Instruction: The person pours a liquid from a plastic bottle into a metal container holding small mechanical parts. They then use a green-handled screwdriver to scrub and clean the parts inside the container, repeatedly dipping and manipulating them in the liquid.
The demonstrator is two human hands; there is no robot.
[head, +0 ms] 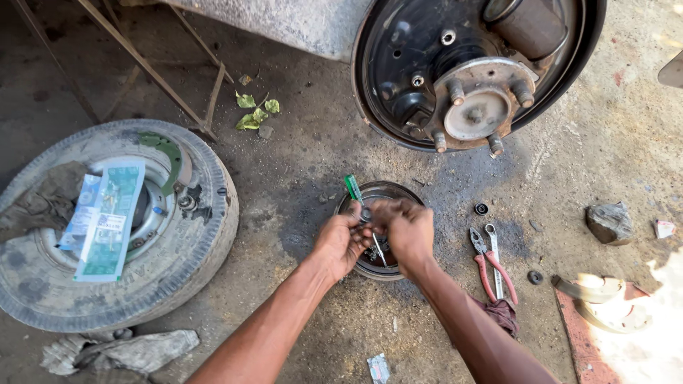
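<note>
Resting under both hands [377, 238], brake drum [398, 195]

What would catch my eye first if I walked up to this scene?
Probably the bare wheel hub with its studs, hanging at the top. Below it, the left hand and right hand work together over a round drum on the ground, with a green-handled screwdriver there. A tyre lies flat at left, red pliers at right.

Small part between blurred fingers [370, 213] unclear; brake drum [380, 192] interior mostly hidden.
</note>
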